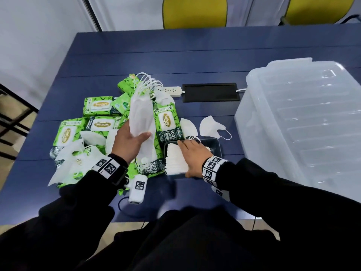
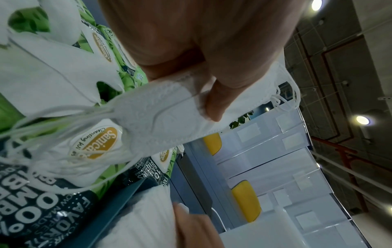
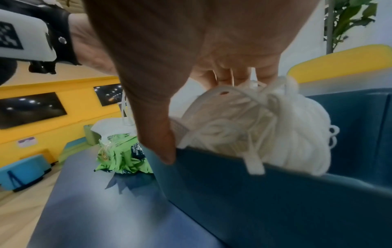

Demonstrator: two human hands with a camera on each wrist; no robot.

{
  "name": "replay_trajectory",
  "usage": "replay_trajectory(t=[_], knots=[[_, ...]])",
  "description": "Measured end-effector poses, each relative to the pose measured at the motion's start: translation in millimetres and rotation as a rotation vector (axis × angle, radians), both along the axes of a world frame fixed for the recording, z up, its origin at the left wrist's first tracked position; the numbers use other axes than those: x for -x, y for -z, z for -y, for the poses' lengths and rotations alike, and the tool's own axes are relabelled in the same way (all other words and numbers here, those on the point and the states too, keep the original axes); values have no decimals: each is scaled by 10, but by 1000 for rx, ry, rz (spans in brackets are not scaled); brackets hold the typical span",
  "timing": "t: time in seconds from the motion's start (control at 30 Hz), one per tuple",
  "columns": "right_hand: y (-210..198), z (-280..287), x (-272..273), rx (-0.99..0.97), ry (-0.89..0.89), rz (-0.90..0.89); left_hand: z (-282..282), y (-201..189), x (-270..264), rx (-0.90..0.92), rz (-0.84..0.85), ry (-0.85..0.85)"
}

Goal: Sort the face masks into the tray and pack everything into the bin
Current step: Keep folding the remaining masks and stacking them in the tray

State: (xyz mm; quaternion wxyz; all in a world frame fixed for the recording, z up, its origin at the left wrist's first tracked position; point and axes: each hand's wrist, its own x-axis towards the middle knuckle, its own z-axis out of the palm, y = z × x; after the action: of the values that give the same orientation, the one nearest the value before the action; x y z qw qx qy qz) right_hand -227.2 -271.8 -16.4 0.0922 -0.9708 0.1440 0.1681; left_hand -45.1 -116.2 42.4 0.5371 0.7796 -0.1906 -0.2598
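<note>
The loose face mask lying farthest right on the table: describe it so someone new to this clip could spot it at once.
Start at the clear plastic bin on the right of the blue table. Left of it, just beyond the dark tray, lies the folded white mask. Unlike its neighbour, its ear loop trails toward the bin.

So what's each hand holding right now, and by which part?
The left hand grips a bundle of face masks around its lower middle, ear loops sticking up. The right hand presses on the masks stacked in the tray, thumb at its near rim.
</note>
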Motion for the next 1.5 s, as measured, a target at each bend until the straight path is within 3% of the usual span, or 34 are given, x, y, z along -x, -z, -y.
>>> replay_trajectory(t=[0.23, 0.37, 0.57, 0.63, 0.77, 0.83, 0.97, 1.27, 1.5], knots=[[-40, 15, 88, -10, 90, -126, 329, -104, 45, 154, -137, 54], [-67, 78, 158, 49, 84, -100, 521, -105, 20, 101, -293, 120], [-78, 83, 174, 113, 89, -151, 761, 51, -8, -17, -329, 131], [-96, 81, 169, 97, 100, -166, 852, 84, -50, -121, -131, 222], [-127, 77, 170, 68, 102, -169, 1005, 62, -1, -446, 518, 644], [-135, 80, 178, 40, 102, -160, 1083, 72, 84, -461, 572, 809], [-105, 110, 194, 10, 96, -144, 1200, 186, 219, -431, 518, 1000], [-42, 155, 253, 32, 55, -97, 1228, 490, 72, -380, 331, 836], [7, 158, 324, -2, 62, -29, 1136, 603, 297, -236, 454, 697]])
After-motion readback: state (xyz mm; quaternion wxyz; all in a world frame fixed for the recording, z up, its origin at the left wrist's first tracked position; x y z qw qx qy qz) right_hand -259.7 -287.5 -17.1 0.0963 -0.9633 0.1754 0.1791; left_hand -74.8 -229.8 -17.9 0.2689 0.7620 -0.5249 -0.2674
